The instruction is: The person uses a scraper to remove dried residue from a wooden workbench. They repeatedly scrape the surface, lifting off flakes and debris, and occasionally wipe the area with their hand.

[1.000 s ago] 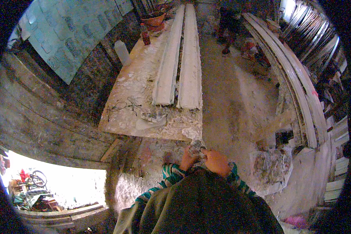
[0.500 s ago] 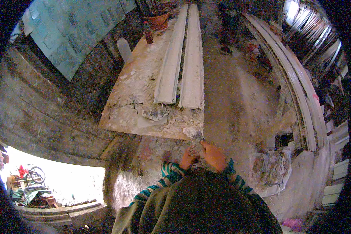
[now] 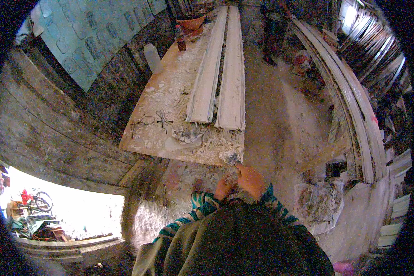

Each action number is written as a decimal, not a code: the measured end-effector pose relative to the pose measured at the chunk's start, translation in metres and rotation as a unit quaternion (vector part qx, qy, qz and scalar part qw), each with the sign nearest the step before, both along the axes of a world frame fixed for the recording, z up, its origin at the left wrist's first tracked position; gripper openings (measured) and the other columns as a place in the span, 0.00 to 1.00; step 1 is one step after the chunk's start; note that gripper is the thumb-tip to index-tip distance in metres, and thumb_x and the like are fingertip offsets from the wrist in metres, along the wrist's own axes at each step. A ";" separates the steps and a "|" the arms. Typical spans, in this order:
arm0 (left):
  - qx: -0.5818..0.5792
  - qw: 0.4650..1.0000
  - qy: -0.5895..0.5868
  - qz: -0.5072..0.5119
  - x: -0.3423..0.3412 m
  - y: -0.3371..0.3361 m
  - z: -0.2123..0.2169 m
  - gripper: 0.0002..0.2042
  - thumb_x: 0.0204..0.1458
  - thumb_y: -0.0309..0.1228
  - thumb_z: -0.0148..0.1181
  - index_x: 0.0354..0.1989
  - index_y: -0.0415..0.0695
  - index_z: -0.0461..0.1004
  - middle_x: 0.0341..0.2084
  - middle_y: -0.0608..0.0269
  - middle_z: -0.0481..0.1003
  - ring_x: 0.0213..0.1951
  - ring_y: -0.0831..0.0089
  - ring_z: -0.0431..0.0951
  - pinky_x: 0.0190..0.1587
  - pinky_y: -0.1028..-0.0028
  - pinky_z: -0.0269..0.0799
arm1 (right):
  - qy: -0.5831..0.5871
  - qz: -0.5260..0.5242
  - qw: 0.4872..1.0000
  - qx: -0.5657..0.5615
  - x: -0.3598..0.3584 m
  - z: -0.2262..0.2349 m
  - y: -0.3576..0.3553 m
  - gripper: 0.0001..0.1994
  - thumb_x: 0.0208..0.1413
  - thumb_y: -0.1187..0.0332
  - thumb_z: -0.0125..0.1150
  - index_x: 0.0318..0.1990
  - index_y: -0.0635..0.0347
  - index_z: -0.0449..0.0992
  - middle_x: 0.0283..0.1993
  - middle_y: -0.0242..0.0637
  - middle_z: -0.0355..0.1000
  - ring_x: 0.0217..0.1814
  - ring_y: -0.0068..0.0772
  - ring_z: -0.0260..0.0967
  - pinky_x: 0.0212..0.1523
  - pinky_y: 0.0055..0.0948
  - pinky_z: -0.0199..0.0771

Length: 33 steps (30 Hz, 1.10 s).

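Note:
At the near right corner of the plaster-covered table [image 3: 145, 133], my right hand [image 3: 251, 180] is closed around a scraper with a flat grey blade [image 3: 230, 158]. The blade lies over the table's near edge, among crumbs of plaster. Close beside it, slightly left and lower, is my left hand [image 3: 223, 188], with its fingers curled; what they hold, if anything, is too small to make out. Two long white plaster mouldings [image 3: 206, 87] run side by side away from me along the table. A lump of whitish material [image 3: 184, 139] sits near their ends.
A red bottle [image 3: 180, 40], a white plastic jug [image 3: 152, 57] and an orange basin [image 3: 191, 23] stand toward the table's far left. Long mouldings [image 3: 354, 101] line the right side. Another person [image 3: 270, 34] stands at the back. A bright opening [image 3: 87, 214] is at lower left.
The view has shifted slightly, so the table appears a little lower and further right. The grey blade shows more fully over the table corner; both hands stay close together.

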<state>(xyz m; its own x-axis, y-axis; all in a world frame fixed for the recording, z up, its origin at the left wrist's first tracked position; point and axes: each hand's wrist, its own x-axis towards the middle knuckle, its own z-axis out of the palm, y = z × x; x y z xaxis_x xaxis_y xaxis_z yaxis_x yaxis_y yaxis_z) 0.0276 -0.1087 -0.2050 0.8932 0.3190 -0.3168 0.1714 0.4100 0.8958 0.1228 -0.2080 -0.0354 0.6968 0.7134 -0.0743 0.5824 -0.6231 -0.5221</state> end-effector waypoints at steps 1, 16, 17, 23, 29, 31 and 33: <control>-0.010 1.000 0.000 0.001 -0.001 -0.001 0.006 0.26 0.53 0.31 0.59 0.60 0.43 0.59 0.28 0.62 0.75 0.27 0.73 0.75 0.30 0.71 0.76 | 0.000 0.011 1.000 0.003 0.006 -0.004 0.003 0.18 0.53 0.65 0.53 0.52 0.53 0.73 0.38 0.54 0.73 0.36 0.58 0.71 0.37 0.50 0.73; 0.045 0.999 -0.002 0.022 -0.010 0.002 0.023 0.22 0.55 0.31 0.57 0.58 0.42 0.61 0.32 0.60 0.76 0.29 0.72 0.77 0.32 0.70 0.77 | -0.032 0.032 0.994 0.096 0.021 -0.026 0.010 0.18 0.52 0.68 0.53 0.52 0.56 0.73 0.36 0.55 0.73 0.35 0.55 0.72 0.34 0.47 0.72; 0.018 1.000 0.012 0.014 -0.008 0.003 0.025 0.23 0.55 0.31 0.58 0.58 0.42 0.60 0.32 0.60 0.76 0.29 0.71 0.77 0.31 0.70 0.78 | -0.033 0.037 0.992 0.114 0.020 -0.020 0.008 0.18 0.52 0.68 0.53 0.52 0.56 0.73 0.36 0.54 0.73 0.34 0.54 0.72 0.34 0.47 0.72; -0.062 0.998 -0.021 -0.019 -0.001 0.007 -0.001 0.25 0.54 0.29 0.58 0.59 0.44 0.58 0.33 0.60 0.76 0.29 0.68 0.77 0.30 0.68 0.78 | 0.050 0.008 0.995 -0.090 -0.016 0.025 -0.022 0.18 0.52 0.67 0.52 0.52 0.55 0.73 0.35 0.54 0.73 0.35 0.55 0.71 0.35 0.47 0.71; -0.068 0.997 -0.016 -0.028 -0.004 0.010 -0.009 0.25 0.53 0.28 0.59 0.59 0.44 0.58 0.34 0.59 0.75 0.29 0.67 0.78 0.29 0.67 0.78 | -0.023 0.038 0.998 0.032 0.008 -0.011 0.014 0.19 0.51 0.67 0.53 0.52 0.55 0.73 0.33 0.54 0.72 0.34 0.56 0.71 0.35 0.48 0.71; -0.065 0.997 -0.007 -0.034 -0.005 0.012 -0.001 0.25 0.53 0.28 0.59 0.59 0.44 0.58 0.33 0.59 0.75 0.30 0.67 0.78 0.29 0.67 0.78 | -0.038 0.039 0.998 0.021 0.010 -0.014 0.012 0.19 0.51 0.67 0.53 0.52 0.54 0.73 0.34 0.55 0.72 0.35 0.56 0.70 0.35 0.49 0.71; -0.079 0.995 -0.031 -0.047 -0.008 0.014 0.005 0.26 0.53 0.29 0.60 0.60 0.44 0.57 0.34 0.59 0.75 0.30 0.67 0.78 0.29 0.67 0.78 | -0.022 0.044 0.999 -0.006 0.004 -0.007 0.003 0.19 0.51 0.67 0.53 0.52 0.54 0.73 0.35 0.55 0.72 0.35 0.56 0.70 0.36 0.49 0.71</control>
<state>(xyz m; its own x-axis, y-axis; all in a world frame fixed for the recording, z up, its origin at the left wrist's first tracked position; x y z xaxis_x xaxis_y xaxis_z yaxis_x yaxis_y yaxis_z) 0.0196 -0.0949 -0.1996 0.9359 0.1841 -0.3004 0.1621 0.5320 0.8311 0.1270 -0.2049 -0.0425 0.6348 0.7708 -0.0539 0.6564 -0.5748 -0.4885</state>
